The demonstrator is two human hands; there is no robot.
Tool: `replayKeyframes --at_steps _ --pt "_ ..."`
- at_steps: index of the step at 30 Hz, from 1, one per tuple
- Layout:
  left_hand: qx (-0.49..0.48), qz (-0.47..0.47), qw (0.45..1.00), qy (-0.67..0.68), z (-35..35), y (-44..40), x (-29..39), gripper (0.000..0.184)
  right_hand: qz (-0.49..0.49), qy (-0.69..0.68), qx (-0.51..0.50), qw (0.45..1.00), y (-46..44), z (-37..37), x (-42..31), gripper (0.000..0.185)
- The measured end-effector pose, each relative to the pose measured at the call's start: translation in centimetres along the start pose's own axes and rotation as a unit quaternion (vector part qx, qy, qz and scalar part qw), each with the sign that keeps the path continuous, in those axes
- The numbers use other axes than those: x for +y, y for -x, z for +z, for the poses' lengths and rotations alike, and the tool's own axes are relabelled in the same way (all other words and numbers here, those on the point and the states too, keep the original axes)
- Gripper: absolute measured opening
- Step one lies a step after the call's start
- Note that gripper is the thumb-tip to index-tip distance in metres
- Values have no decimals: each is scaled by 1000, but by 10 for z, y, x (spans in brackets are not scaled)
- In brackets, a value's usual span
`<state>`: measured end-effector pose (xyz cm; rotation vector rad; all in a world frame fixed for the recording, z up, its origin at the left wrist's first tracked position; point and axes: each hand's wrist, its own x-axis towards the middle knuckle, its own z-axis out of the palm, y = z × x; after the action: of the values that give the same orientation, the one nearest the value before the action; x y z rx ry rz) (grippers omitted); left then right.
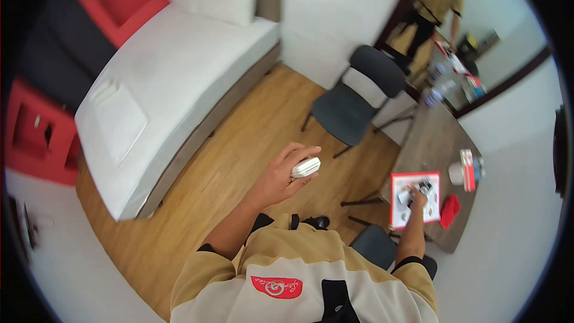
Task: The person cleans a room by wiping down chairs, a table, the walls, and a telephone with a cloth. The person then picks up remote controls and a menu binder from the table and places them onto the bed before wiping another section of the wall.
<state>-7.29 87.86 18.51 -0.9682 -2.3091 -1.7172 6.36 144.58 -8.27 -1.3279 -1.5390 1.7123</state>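
Observation:
My left hand (281,176) is raised over the floor, its fingers closed around a small white boxy device (305,167) that looks like a remote control seen end-on. At the table, my right hand (418,197) reaches down over a white sheet with a red border (397,218). Its fingers are at a black-and-silver item (426,187) and a greyish-white item (405,197) lying there. These are too small to name, and the fingertips are too blurred to show a grip. Just right of the sheet lies a red cloth (449,210).
On the wooden table (439,131) stand a red-and-white box (467,170), a white container (456,174) and clear bottles (434,94). A dark chair (347,107) stands beyond, another seat (375,245) below. A bed (161,60) fills the left; a mirror (496,30) hangs above the table.

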Motion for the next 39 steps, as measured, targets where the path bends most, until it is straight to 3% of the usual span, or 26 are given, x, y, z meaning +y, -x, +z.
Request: replayKeyframes --at_steps 1,2,3,5,6,8,10,11,14,16,18,20,22,23,25,26,27,28,29,31,32,33,34,35,39 --pt "11 -23 1000 6 -27 15 -4 55 -42 42 33 998 11 5 0 37" --pt "41 -33 999 -6 -53 30 -11 55 -13 40 54 998 14 9 8 38" --pt "52 -80 994 45 -80 49 -19 56 73 122 114 983 34 21 -4 37" --pt "91 -136 982 91 -125 87 -34 56 78 43 -2 996 57 11 11 32" --pt "120 -129 980 90 -146 106 -45 51 70 -92 -79 990 75 15 19 27" --pt "153 -128 977 77 -188 140 -62 46 12 -98 2 995 77 26 45 28" --pt "212 -233 922 228 -223 175 -74 36 68 -52 -48 995 110 38 45 33" --pt "237 -221 921 215 -242 184 -72 30 -3 -14 -91 996 145 58 44 29" --pt "295 -246 901 202 -287 227 -89 31 18 -43 -164 985 198 137 48 29" --pt "342 -268 868 242 -312 244 -98 31 36 -73 -217 973 227 190 53 30" --pt "469 -320 774 280 -328 267 -133 36 54 -103 -257 959 249 231 63 31" --pt "491 -340 772 217 -350 305 -181 40 75 -61 -239 966 237 295 78 35" --pt "442 -399 799 -85 -375 354 -239 39 68 -3 -249 966 251 361 81 38" --pt "447 -395 798 -90 -395 364 -242 39 88 -12 -250 964 258 404 83 33" --pt "348 -528 739 -232 -437 389 -244 35 113 -1 -258 960 282 488 86 30" --pt "353 -527 736 -238 -457 406 -252 35 118 17 -265 957 299 533 87 34" --pt "413 -543 708 -180 -474 423 -267 33 133 -81 -351 923 319 580 93 31" --pt "464 -562 674 -118 -488 442 -272 32 167 -81 -386 904 314 627 111 31" --pt "466 -565 670 -118 -509 452 -274 32 147 -51 -400 903 357 672 99 34" --pt "623 -470 618 101 -547 464 -277 31 167 -27 -433 885 401 766 104 31" --pt "624 -476 610 109 -560 462 -278 31 142 -34 -463 874 444 804 93 31" --pt "637 -437 626 108 -579 458 -281 31 151 10 -445 883 470 844 95 33" --pt "648 -394 643 105 -604 452 -289 33 143 -13 -493 858 511 874 87 35" --pt "627 -433 644 63 -625 452 -301 29 148 -2 -506 850 532 904 93 33" --pt "631 -379 660 150 -717 409 -353 25 134 3 -569 811 669 957 83 36"
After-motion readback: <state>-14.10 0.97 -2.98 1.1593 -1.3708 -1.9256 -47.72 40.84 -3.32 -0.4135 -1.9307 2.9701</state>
